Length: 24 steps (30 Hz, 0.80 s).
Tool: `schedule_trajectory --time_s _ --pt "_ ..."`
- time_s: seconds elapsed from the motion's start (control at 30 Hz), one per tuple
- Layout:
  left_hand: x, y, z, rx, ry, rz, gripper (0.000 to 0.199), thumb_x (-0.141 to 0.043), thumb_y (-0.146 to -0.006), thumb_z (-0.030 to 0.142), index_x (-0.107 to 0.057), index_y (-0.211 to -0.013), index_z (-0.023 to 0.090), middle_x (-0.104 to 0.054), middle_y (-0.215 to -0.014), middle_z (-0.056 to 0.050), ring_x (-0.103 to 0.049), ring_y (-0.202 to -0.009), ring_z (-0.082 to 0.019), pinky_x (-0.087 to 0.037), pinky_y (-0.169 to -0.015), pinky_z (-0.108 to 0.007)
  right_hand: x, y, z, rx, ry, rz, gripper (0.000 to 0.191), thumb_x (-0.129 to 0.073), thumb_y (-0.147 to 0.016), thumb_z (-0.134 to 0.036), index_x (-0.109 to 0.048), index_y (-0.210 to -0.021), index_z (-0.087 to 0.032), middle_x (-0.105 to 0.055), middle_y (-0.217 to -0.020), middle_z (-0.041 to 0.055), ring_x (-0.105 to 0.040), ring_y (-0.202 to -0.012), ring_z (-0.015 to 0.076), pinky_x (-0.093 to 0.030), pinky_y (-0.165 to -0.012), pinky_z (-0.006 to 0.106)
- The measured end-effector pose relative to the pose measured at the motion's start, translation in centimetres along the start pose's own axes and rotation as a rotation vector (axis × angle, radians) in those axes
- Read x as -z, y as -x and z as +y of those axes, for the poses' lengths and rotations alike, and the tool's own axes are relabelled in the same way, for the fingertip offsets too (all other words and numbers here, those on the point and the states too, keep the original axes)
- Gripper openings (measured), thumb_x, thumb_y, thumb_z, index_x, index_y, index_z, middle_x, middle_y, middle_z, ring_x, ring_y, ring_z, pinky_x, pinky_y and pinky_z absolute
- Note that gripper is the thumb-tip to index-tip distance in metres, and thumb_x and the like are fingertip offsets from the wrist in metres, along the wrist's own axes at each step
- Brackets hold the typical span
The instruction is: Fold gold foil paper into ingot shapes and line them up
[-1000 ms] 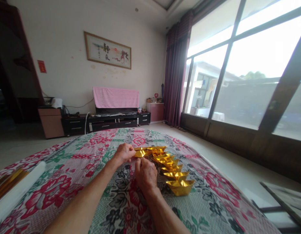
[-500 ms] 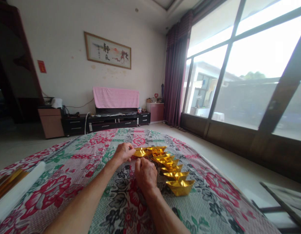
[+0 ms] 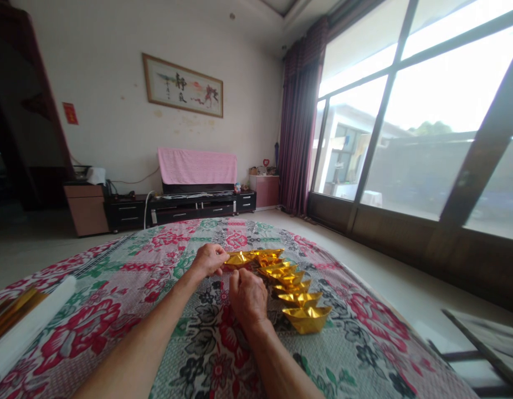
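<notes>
My left hand pinches the left tip of a gold foil boat at the far end of a row. Just nearer to me, my right hand is closed with its fingers curled beneath that boat's near side; what its fingertips grip, if anything, is hidden. Several folded gold boats stand in a line running toward me on the right, the nearest one upright and apart from my right wrist.
A flowered cloth covers the round table. At the left edge lie gold foil sheets beside a white roll. Across the room stands a low black cabinet under a pink cloth. Large windows are at right.
The boat between my hands has tilted slightly and looks flatter. Both hands are in nearly the same place as before.
</notes>
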<state>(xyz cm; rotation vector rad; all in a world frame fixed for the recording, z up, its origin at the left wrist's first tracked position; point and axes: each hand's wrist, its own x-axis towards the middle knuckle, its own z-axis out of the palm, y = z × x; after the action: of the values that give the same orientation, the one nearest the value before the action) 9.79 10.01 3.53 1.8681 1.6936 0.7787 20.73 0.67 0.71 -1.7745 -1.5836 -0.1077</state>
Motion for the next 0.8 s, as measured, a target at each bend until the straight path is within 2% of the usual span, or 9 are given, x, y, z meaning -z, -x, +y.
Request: schedule_trajectory --time_s 0.8 --pt "0.02 0.17 0.11 0.030 -0.015 0.005 0.021 -0.050 -0.071 0.032 -0.060 -0.078 0.015 -0.067 -0.061 -0.003 -0.062 -0.046 -0.012 -0.036 -0.034 -0.013 0.14 -0.06 -0.05 -0.003 -0.010 -0.018 0.031 -0.037 -0.085 -0.027 -0.061 -0.067 -0.019 -0.067 -0.071 0.0032 -0.061 -0.064 0.0135 -0.031 -0.056 0.024"
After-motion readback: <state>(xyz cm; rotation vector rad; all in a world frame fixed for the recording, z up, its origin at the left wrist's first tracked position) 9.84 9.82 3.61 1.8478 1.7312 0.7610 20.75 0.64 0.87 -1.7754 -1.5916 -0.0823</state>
